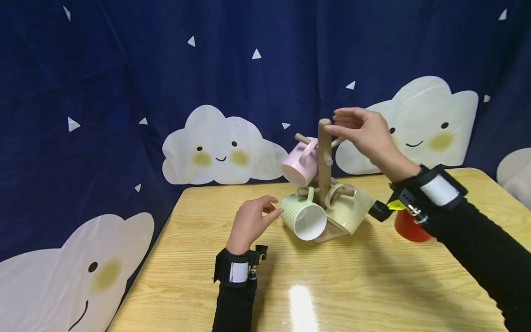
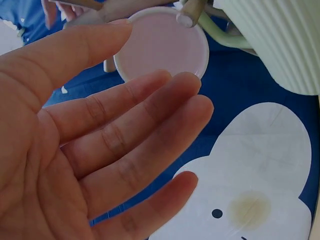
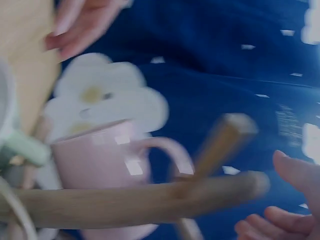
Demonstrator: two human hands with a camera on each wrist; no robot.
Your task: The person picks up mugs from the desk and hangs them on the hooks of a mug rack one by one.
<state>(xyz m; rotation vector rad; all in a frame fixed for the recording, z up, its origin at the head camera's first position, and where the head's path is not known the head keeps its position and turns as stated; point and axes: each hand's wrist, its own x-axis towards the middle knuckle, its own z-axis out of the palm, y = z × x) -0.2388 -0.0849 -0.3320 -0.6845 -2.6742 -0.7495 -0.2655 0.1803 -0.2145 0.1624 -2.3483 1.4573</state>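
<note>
A wooden mug tree (image 1: 323, 170) stands on the table with mugs hanging from its pegs. A pink mug (image 1: 297, 163) hangs from an upper peg at the left. Lower down are a ribbed pale green mug (image 1: 295, 213) and a cream mug (image 1: 352, 210). My left hand (image 1: 250, 221) is just left of the green mug, fingers loosely extended and holding nothing. Beside the post's top is my right hand (image 1: 365, 133), its fingers relaxed; in the right wrist view a gap separates that hand (image 3: 290, 200) from the post (image 3: 115, 205).
A red cup (image 1: 410, 226) sits on the wooden table (image 1: 332, 286) to the right, partly hidden behind my right wrist strap. Behind the table hangs a dark blue curtain (image 1: 249, 27) with smiling clouds.
</note>
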